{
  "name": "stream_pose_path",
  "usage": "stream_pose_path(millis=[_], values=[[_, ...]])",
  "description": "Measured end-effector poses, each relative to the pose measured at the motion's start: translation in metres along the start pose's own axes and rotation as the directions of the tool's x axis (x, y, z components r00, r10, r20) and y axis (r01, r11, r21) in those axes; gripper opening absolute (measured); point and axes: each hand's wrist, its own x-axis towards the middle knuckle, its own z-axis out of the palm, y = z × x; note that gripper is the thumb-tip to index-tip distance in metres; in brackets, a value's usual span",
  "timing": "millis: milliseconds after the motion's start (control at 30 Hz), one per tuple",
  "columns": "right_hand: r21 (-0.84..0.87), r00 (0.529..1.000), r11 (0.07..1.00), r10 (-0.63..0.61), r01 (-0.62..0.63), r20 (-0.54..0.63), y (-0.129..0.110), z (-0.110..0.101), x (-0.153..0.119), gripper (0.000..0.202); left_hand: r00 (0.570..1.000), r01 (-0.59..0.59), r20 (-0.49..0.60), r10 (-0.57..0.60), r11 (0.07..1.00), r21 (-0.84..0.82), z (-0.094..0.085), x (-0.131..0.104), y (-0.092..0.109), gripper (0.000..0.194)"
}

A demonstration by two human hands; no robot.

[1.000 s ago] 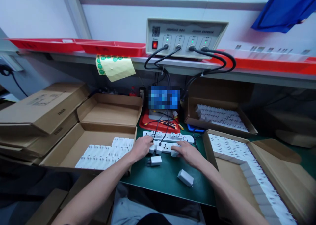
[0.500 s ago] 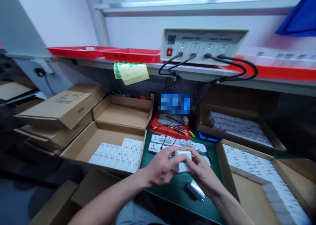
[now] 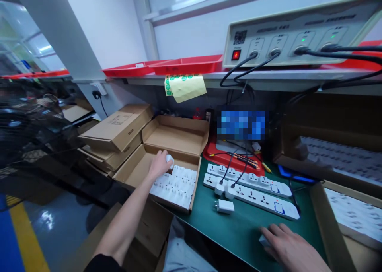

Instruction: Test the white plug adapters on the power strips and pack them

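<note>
My left hand (image 3: 158,165) reaches over the open cardboard box (image 3: 131,170) on the left, its fingers closed on a white plug-in charger (image 3: 170,161). Below it, rows of similar white chargers (image 3: 174,188) stand packed with their prongs up. At the lower right, my right hand (image 3: 288,242) is low over the green mat (image 3: 209,224), fingers curled around another white charger (image 3: 264,241), partly hidden by them. Between the hands, a single charger (image 3: 226,206) lies on the mat, prongs pointing left. Behind it are two white power strips (image 3: 250,194), with chargers and black cables plugged in.
A red tray (image 3: 211,152) holds cables and a stand with a blurred screen (image 3: 243,125). More boxes of chargers (image 3: 355,208) stand at right. Closed boxes (image 3: 119,125) are stacked at left. Above, a shelf carries red trays (image 3: 188,65) and a powered test unit (image 3: 298,37).
My hands, together around a white charger before, have parted: the left went to the left box with a charger, the right to the lower right of the mat. The view has swung left.
</note>
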Motion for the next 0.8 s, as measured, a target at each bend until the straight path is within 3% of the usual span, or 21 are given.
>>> stream_pose_path(millis=[67, 167, 233, 300, 367, 433, 567, 633, 700, 800], values=[[0.015, 0.998, 1.000, -0.008, 0.007, 0.058, 0.001, 0.003, 0.003, 0.019, 0.994, -0.049, 0.102, 0.047, 0.999, 0.019, 0.001, 0.002, -0.008, 0.031], [0.097, 0.992, 0.991, 0.081, -0.090, 0.094, 0.009, -0.012, 0.013, 0.029, 0.977, -0.135, 0.165, 0.136, 0.991, -0.013, -0.003, 0.001, -0.011, 0.038], [0.187, 0.980, 0.963, 0.187, -0.196, 0.064, 0.015, -0.033, 0.020, 0.041, 0.971, -0.171, 0.167, 0.171, 0.985, -0.015, -0.007, 0.001, -0.007, 0.047], [0.299, 0.959, 0.914, 0.285, -0.275, 0.012, 0.019, -0.057, 0.028, 0.052, 0.969, -0.233, 0.085, 0.231, 0.973, 0.006, -0.006, -0.003, 0.004, 0.051], [0.399, 0.943, 0.867, 0.332, -0.299, -0.013, 0.021, -0.077, 0.036, 0.057, 0.933, -0.358, -0.047, 0.358, 0.934, 0.004, 0.005, -0.017, 0.024, 0.046], [0.427, 0.923, 0.836, 0.386, -0.345, -0.009, 0.023, -0.090, 0.044, 0.058, 0.841, -0.536, -0.120, 0.528, 0.843, -0.044, 0.026, -0.044, 0.053, 0.034], [0.350, 0.892, 0.832, 0.450, -0.431, 0.028, 0.027, -0.093, 0.059, 0.056, 0.633, -0.769, 0.024, 0.773, 0.633, -0.094, 0.076, -0.113, 0.119, 0.013], [0.303, 0.902, 0.855, 0.429, -0.421, 0.042, 0.026, -0.090, 0.065, 0.054, 0.603, -0.791, 0.107, 0.791, 0.610, -0.054, 0.093, -0.134, 0.145, 0.029], [0.249, 0.908, 0.875, 0.414, -0.415, 0.056, 0.023, -0.088, 0.069, 0.052, 0.608, -0.782, 0.177, 0.774, 0.622, -0.038, 0.101, -0.139, 0.161, 0.045], [0.180, 0.917, 0.900, 0.391, -0.398, 0.077, 0.019, -0.089, 0.072, 0.054, 0.625, -0.721, 0.218, 0.749, 0.662, -0.204, 0.096, -0.130, 0.168, 0.041]])
